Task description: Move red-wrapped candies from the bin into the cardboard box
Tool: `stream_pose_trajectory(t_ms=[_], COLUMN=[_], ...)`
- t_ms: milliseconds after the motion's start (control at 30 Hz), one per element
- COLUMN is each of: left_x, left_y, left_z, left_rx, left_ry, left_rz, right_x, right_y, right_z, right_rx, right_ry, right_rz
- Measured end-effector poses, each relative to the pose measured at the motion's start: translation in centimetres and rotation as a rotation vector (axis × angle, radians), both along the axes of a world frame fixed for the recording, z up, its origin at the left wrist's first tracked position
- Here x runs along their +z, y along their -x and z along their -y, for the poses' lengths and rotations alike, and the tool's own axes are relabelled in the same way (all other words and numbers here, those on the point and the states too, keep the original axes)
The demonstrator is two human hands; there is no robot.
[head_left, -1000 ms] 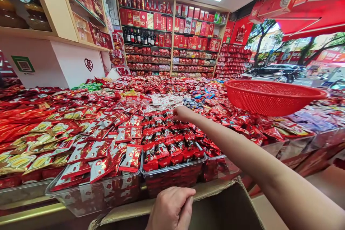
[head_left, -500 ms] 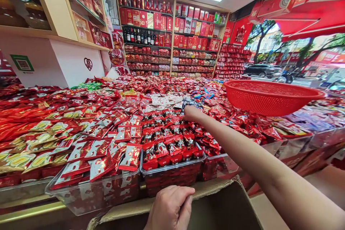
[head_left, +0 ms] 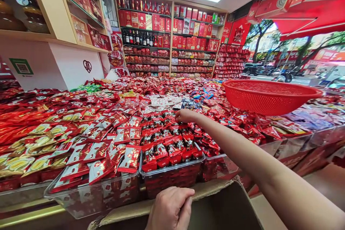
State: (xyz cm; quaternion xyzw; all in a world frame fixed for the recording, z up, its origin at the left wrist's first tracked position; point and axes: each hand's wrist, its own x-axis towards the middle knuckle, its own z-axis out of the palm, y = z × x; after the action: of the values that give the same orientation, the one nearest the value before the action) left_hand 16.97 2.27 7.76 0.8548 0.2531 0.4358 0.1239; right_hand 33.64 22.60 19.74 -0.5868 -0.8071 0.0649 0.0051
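Observation:
My right hand [head_left: 185,115] reaches far over a clear plastic tray [head_left: 172,168] packed with red-and-black candy packets [head_left: 167,140]. Its fingers curl down onto the packets at the tray's far end, and whatever they pinch is hidden. My left hand [head_left: 169,208] is closed over the top edge of an open cardboard box [head_left: 223,205] right in front of me, below the display's front edge.
The display is covered with heaps of red wrapped sweets, with gold-and-red packets [head_left: 35,154] at the left in another clear tray [head_left: 88,201]. A red mesh basket [head_left: 269,97] sits above the sweets at the right. Shelves of bottles and red boxes [head_left: 167,32] line the back wall.
My right hand shifted a little to the right along the packets, then came back to the left. My left hand stayed on the box edge.

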Motion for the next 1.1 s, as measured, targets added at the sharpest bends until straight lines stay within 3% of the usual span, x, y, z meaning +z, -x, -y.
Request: stream_pose_trajectory(t_ms=[467, 1100], left_x=[-0.1, -0.4], left_y=[0.1, 0.1], left_z=[0.0, -0.1], left_rx=[0.010, 0.012], left_ry=[-0.012, -0.033], left_rz=[-0.015, -0.041], right_x=[-0.1, -0.2], right_y=[0.8, 0.2], right_z=[-2.1, -1.7], right_rx=[-0.045, 0.007], right_ry=[-0.033, -0.147], right_rz=[0.135, 0.094])
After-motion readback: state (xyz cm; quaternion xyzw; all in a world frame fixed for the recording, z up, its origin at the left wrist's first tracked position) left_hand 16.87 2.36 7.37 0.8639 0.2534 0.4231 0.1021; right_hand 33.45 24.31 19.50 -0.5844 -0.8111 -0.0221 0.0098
